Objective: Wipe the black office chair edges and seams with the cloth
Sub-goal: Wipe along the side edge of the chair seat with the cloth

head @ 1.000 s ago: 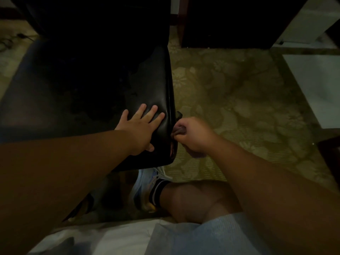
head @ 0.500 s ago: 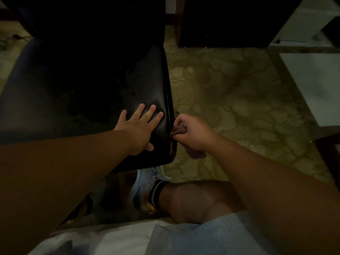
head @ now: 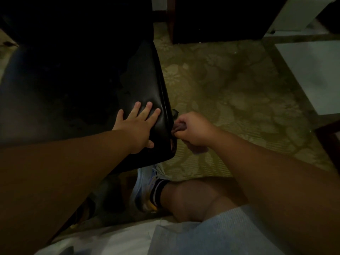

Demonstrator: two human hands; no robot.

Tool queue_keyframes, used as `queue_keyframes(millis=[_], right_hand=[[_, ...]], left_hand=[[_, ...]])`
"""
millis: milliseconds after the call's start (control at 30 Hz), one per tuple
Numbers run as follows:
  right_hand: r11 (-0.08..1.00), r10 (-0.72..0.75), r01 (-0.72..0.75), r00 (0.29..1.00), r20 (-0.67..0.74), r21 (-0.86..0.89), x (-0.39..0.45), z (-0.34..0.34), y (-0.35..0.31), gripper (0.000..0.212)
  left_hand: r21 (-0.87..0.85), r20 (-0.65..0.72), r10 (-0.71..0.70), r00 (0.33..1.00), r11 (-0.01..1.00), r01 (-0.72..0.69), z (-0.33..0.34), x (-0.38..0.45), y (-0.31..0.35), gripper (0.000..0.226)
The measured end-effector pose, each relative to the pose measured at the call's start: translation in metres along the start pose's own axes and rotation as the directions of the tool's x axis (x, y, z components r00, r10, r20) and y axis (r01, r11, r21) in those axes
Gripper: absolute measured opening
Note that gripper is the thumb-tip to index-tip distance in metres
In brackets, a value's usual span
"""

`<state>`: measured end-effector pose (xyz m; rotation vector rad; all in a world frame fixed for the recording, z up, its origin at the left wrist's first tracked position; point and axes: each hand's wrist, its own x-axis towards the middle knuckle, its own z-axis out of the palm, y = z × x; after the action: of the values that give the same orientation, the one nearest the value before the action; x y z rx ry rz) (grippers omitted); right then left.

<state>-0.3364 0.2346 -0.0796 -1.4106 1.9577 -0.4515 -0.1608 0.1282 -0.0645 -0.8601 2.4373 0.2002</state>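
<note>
Most of the black office chair [head: 143,92] was lost in shadow; my left hand [head: 137,127] lay flat on its glossy seat, right hand [head: 194,130] probably bunching the cloth [head: 178,127] against the edge.

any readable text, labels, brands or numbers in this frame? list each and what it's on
None readable. The chair, the cloth in the right hand, the shoe, the sock and the carpet show no legible print; the frame is dim.
</note>
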Motion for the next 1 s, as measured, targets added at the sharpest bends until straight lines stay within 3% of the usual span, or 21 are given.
queue_keyframes(millis=[133, 233, 367, 467, 600, 767, 1000], right_hand=[[1.0, -0.009, 0.011, 0.995, 0.099, -0.015, -0.001, 0.0, 0.0, 0.017], [1.0, 0.007, -0.007, 1.0, 0.017, 0.018, 0.0, 0.0, 0.002, 0.012], [1.0, 0.004, -0.002, 0.997, 0.082, -0.026, -0.001, -0.003, 0.002, 0.012], [0.999, 0.033, -0.033, 0.999, 0.009, -0.02, 0.001, -0.002, 0.005, 0.008], [1.0, 0.017, -0.017, 0.995, 0.101, -0.002, -0.001, -0.006, 0.004, 0.015], [0.998, 0.041, -0.042, 0.999, 0.029, 0.037, -0.002, -0.005, 0.008, 0.01], [0.997, 0.022, -0.024, 0.999, 0.03, 0.074, -0.004, -0.009, 0.005, 0.024]], left_hand=[[0.008, -0.006, -0.001, 1.0, 1.0, 0.001, 0.001, 0.001, 0.001, 0.112], [0.0, 0.001, -0.004, 1.0, 1.0, 0.004, -0.001, 0.001, 0.002, 0.111], [-0.003, -0.006, -0.001, 1.0, 1.0, 0.001, -0.003, 0.002, 0.002, 0.111], [-0.013, -0.015, 0.0, 1.0, 1.0, 0.0, -0.002, 0.004, 0.001, 0.11], [-0.011, -0.03, -0.002, 1.0, 1.0, 0.002, -0.004, 0.005, 0.003, 0.11], [-0.017, -0.042, -0.028, 0.999, 0.999, 0.028, -0.006, 0.007, 0.005, 0.11], [-0.025, -0.068, -0.051, 0.996, 0.998, 0.049, -0.007, 0.012, 0.008, 0.11]])
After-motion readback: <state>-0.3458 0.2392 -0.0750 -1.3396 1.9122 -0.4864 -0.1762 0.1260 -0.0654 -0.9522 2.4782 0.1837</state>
